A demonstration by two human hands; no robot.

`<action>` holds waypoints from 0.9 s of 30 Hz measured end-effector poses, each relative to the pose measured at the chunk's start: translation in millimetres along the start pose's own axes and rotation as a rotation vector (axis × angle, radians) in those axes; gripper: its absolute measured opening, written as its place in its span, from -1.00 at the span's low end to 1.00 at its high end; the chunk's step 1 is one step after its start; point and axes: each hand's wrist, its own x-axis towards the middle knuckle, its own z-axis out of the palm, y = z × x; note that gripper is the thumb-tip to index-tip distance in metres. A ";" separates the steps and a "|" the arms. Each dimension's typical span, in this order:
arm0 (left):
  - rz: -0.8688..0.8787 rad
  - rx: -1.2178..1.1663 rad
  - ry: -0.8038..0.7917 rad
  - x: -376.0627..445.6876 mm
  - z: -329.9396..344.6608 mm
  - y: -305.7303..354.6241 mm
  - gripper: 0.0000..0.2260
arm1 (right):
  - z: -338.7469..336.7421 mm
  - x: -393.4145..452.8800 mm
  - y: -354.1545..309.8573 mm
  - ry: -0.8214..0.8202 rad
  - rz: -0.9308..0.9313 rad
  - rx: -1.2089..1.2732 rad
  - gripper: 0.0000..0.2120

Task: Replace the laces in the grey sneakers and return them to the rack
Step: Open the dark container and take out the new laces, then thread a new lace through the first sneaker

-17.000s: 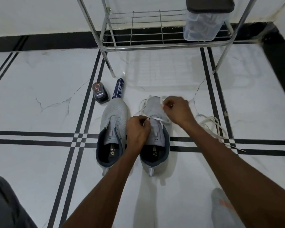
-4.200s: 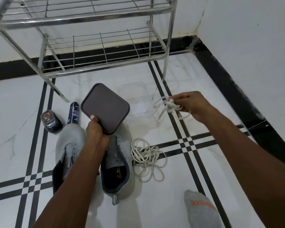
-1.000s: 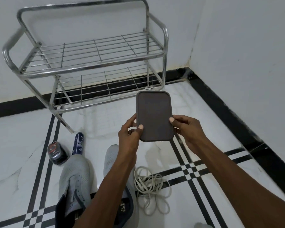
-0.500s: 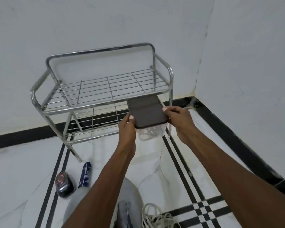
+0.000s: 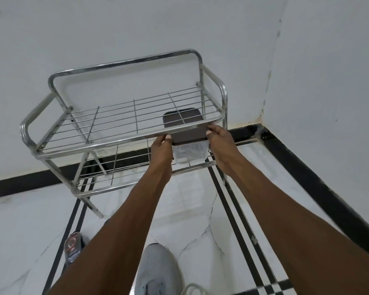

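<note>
Meanwhile both hands, left (image 5: 161,149) and right (image 5: 219,138), gripped a clear plastic box with dark brown lid (image 5: 190,136) on the steel wire rack's (image 5: 119,116) lower right shelf; one grey mesh sneaker (image 5: 158,271) lay near, on the floor.

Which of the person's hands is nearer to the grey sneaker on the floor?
Left. The left hand grips the lidded container above the grey sneaker; the right hand holds its far side.

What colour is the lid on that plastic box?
Dark brown lid, seen in the head view.
</note>
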 end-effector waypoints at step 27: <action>-0.035 0.700 -0.348 -178.1 -104.5 -186.3 -0.92 | -44.8 -235.0 194.1 -0.838 0.005 -1.269 -0.30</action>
